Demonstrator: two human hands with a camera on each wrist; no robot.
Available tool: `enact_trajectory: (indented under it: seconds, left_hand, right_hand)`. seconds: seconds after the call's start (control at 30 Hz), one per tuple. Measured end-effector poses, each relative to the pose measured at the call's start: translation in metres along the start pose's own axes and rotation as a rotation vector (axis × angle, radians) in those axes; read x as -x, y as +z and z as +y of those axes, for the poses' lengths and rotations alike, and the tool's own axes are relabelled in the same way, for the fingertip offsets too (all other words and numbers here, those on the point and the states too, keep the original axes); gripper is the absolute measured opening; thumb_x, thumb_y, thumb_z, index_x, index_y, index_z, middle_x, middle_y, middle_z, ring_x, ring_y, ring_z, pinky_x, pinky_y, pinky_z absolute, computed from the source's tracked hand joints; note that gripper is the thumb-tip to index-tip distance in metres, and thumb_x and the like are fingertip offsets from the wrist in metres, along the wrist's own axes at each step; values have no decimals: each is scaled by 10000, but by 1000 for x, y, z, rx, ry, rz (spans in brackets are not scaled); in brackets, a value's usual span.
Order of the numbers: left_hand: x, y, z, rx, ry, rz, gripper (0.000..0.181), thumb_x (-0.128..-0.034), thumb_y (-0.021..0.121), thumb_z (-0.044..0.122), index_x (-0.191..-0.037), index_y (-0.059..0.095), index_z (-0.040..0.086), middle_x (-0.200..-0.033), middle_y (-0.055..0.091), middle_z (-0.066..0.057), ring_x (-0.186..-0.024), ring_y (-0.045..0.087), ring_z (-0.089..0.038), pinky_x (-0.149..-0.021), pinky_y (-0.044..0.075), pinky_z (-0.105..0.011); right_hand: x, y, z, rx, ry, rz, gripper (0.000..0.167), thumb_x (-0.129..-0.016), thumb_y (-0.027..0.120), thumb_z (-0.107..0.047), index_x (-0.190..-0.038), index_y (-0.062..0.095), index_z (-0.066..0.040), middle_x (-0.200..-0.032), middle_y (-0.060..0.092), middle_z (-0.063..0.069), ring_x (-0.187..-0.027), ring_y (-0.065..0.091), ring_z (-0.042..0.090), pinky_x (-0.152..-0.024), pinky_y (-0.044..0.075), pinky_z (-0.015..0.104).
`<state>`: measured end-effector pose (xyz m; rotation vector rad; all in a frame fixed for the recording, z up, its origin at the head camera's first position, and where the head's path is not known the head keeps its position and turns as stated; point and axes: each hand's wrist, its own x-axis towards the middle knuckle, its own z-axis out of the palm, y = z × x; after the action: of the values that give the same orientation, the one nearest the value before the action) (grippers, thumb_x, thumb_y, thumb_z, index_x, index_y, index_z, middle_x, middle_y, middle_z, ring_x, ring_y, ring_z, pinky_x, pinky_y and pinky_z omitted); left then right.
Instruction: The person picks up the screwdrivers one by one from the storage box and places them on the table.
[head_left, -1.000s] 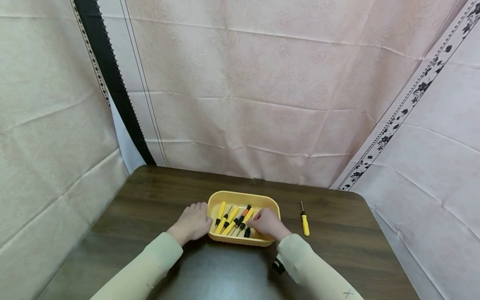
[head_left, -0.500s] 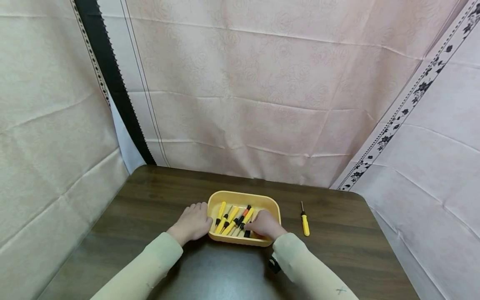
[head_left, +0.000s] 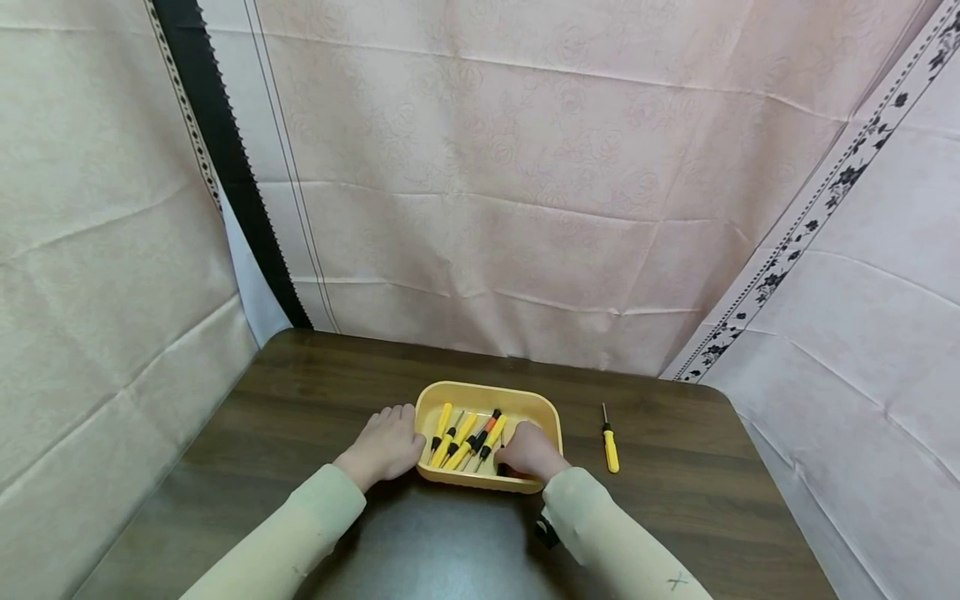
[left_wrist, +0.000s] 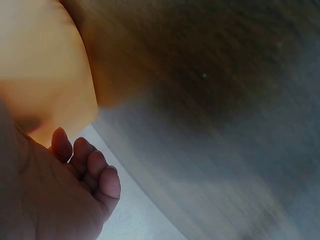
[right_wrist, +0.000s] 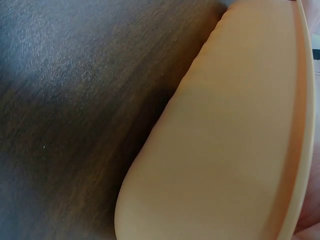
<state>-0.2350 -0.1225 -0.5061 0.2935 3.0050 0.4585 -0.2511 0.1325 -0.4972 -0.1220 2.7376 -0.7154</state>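
Dark wood-grain tabletop (head_left: 465,554) runs beneath two pale sleeves (head_left: 292,529). The left hand (head_left: 384,445) rests against the left end of the yellow tray (head_left: 480,480), its fingers close together and slightly bent. The right hand (head_left: 531,451) reaches inside; its fingertips are hidden, so I cannot tell whether they pinch anything. Mostly yellow-handled screwdrivers (head_left: 465,427) lie left of it; a lone screwdriver (head_left: 611,450) lies outside, rightward. Pale patterned cloth (head_left: 525,167) hangs behind.

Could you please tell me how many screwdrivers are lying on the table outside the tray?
1: a yellow-handled screwdriver lies on the table to the right of the tray, shaft toward the far edge. Any beneath the sleeves would be hidden.
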Motion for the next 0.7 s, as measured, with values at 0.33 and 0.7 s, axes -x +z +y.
enact_trajectory:
  seconds: [0.33,0.7]
  left_hand:
    - [2,-2,1,8,-2,-6,437,-952,415,320,-1238,478,-5,-1079,533,-104,-961,474,-250,-923,371,-464]
    - [3,-2,2,13,4,0,444,-954,423,319,-1251,474,-6,-1092,536,-107,-973,476,-253,-934,367,-460]
  right_hand:
    - [2,-4,2,-21,39,-19,217,-815,693,-187,-690,563,-65,-608,529,58,-467,486,167,-480,384,284]
    - [12,-28,-5,-145,-7,-10,445,-872,641,-206,-471,456,-148,-429,406,-50,-382,385,100,-388,301,246]
